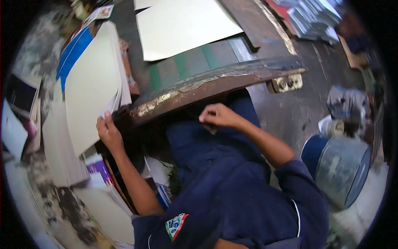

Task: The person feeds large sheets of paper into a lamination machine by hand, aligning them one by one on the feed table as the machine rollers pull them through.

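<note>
On the left, a large cream paper sheet (89, 87) lies on top of a thick paper stack (60, 145). My left hand (110, 133) is at its lower right corner, thumb and fingers closed on the edge. My right hand (219, 115) hovers over my lap, just below the front edge of a worn metal-topped table (182, 68). Its fingers are curled together, and whatever they may hold is hidden. Another cream sheet (182, 29) lies flat on the table, beyond both hands.
A blue folder (76, 52) sticks out behind the left stack. A metal switch box (287, 84) juts from the table's right corner. To my right stands a blue-grey drum (342, 168). Piled booklets (313, 18) lie at the far right.
</note>
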### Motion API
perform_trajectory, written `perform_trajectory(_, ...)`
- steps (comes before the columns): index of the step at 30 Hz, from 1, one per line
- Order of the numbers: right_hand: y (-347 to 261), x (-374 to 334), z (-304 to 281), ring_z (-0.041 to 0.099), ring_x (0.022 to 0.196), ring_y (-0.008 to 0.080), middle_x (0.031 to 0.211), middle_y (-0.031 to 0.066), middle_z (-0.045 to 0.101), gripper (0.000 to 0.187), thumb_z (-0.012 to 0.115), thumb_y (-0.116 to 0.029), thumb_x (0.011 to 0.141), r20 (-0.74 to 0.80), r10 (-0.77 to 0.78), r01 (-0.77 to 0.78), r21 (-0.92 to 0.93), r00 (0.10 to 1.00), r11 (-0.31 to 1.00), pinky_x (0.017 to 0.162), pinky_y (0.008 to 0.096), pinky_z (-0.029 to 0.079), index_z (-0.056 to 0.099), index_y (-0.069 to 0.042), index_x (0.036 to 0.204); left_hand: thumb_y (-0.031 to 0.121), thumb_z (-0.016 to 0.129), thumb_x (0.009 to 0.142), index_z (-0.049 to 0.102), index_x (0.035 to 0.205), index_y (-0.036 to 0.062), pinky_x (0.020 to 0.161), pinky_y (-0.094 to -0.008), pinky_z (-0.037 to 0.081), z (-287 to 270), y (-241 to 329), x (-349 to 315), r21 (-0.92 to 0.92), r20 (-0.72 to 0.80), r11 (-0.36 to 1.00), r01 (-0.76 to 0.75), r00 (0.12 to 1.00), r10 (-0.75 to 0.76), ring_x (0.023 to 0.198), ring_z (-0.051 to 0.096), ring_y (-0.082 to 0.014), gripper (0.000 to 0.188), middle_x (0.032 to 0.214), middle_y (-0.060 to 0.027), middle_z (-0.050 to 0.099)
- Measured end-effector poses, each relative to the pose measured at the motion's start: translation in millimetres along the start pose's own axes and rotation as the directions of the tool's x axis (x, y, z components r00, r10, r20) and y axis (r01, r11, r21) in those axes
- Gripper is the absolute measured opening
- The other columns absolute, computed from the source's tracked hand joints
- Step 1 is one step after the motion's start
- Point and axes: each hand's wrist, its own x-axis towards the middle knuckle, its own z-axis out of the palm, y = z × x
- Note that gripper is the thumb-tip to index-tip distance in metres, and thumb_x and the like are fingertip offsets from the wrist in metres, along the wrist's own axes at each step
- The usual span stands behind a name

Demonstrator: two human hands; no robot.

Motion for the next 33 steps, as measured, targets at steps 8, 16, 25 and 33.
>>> perform_trajectory(8, 71.7, -69.9, -1.1, 0.063, 0.072, 0.0192, 0.076, 0.0105, 0.066, 0.034, 0.068, -0.038, 0.088, 0.348, -0.106, 0.219, -0.303, 0.931, 0.927, 0.068, 0.0345, 0.049, 0.069, -0.004, 0.085, 0.031, 0.058, 0.097, 0.053, 0.082, -0.0021, 0.077, -0.0245, 0.036, 0.9, 11.6, -1.1, -0.199, 0.034, 0.967, 0.157, 0.988, -0.154, 0.080, 0.042, -0.0128, 0.036, 0.079, -0.0025, 0.048)
perform_trajectory(16, 77.0, -83.4, -15.8, 0.063, 0.080, 0.0228, 0.086, 0.0149, 0.067, 0.035, 0.060, -0.036, 0.094, 0.406, -0.032, 0.227, -0.442, 0.913, 0.868, 0.073, 0.0385, 0.049, 0.065, -0.002, 0.099, 0.035, 0.060, 0.095, 0.054, 0.087, -0.0040, 0.079, -0.0251, 0.036, -0.5, -2.0, -2.8, -0.222, 0.001, 0.952, 0.212, 0.976, -0.217, 0.083, 0.042, -0.0138, 0.040, 0.084, -0.0032, 0.047)
perform_trajectory(25, 73.5, -58.2, -13.0, 0.066, 0.081, 0.0227, 0.085, 0.0109, 0.070, 0.028, 0.065, -0.031, 0.090, 0.147, -0.067, 0.129, -0.466, 0.987, 0.876, 0.074, 0.0364, 0.050, 0.066, -0.003, 0.092, 0.036, 0.056, 0.097, 0.060, 0.109, -0.0076, 0.086, -0.0314, 0.041, -4.9, 4.2, 2.2, -0.073, 0.106, 0.961, 0.268, 0.960, -0.260, 0.092, 0.053, -0.0194, 0.046, 0.100, -0.0124, 0.062)
perform_trajectory(33, -17.3, -11.0, -2.2, 0.066, 0.075, 0.0275, 0.077, 0.0116, 0.068, 0.029, 0.064, -0.032, 0.090, 0.187, 0.051, 0.105, -0.734, 0.981, 0.671, 0.072, 0.0368, 0.052, 0.066, -0.004, 0.097, 0.035, 0.053, 0.099, 0.060, 0.104, -0.0086, 0.086, -0.0337, 0.045, -18.9, 39.0, 10.9, -0.542, -0.157, 0.799, 0.261, 0.902, -0.402, 0.090, 0.058, -0.0215, 0.044, 0.098, -0.0132, 0.063)
